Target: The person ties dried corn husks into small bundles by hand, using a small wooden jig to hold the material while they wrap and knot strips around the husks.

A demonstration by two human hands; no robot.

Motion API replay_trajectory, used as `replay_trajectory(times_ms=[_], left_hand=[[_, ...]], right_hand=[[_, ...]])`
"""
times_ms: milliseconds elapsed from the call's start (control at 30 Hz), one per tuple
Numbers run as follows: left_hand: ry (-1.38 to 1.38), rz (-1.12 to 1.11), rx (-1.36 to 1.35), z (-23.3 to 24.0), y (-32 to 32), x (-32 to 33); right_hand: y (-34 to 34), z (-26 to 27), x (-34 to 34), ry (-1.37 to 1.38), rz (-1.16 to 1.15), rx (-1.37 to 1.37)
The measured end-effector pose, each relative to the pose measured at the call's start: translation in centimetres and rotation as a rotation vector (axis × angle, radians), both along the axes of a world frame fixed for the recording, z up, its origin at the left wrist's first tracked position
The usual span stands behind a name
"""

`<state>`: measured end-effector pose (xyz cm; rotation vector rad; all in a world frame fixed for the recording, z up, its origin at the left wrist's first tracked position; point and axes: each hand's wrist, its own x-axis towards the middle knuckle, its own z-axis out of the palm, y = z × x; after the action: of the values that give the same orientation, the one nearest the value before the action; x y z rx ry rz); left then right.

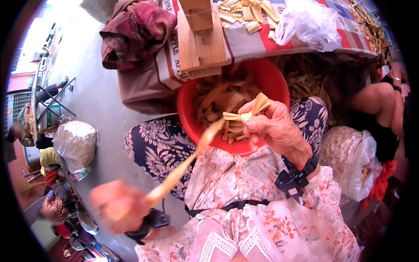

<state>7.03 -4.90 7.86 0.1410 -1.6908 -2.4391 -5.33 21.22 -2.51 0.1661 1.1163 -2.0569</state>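
Observation:
My right hand [276, 129], with a black strap at the wrist, pinches a small bow-shaped knot of pale dried plant strip [246, 117] over a red plastic basin [283, 77]. Low on the left, my left hand [119, 206] is blurred and closed around a long twisted dried strip [178, 168]. This strip runs up to the right, close to the knot; whether they join is unclear. Loose dried strips [229, 91] lie inside the basin, which sits between my knees.
Beyond the basin, a cloth-covered table [248, 46] bears a wooden block stand [203, 49], cut dried pieces [253, 28], a clear plastic bag [309, 24] and a crumpled maroon cloth [137, 32]. Filled bags stand left [77, 147] and right [347, 160]. A person's bent leg [373, 101] is at right; people sit far left.

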Motion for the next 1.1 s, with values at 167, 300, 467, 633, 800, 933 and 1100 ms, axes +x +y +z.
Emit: replay_trajectory(times_ms=[167, 300, 467, 633, 800, 933, 1100], left_hand=[[0.477, -0.169, 0.334, 6.5, -4.2, -1.3], [0.583, -0.150, 0.160, 7.4, -4.0, -2.9], [0.438, -0.258, -0.116, -1.0, 4.1, -9.4], [-0.139, -0.439, 0.198, -7.1, 10.5, -7.8], [-0.339, -0.567, 0.047, -6.4, 12.3, -9.0], [-0.326, -0.568, 0.009, -6.0, 12.4, -8.7], [-0.272, -0.442, -0.210, -6.6, 12.0, -7.0]], right_hand=[[2.1, -4.0, 2.4, 0.479, 0.043, 0.671], [1.5, -3.9, 3.1, 0.463, -0.005, 0.590], [3.0, 1.2, 1.7, 0.452, -0.181, 0.556], [3.6, 5.1, 2.0, 0.504, -0.101, 0.263], [3.3, 4.6, 1.1, 0.906, -0.129, 0.355], [3.4, 6.3, 0.5, 0.569, -0.129, 0.331], [4.1, 6.5, -0.4, 0.533, -0.150, 0.330]])
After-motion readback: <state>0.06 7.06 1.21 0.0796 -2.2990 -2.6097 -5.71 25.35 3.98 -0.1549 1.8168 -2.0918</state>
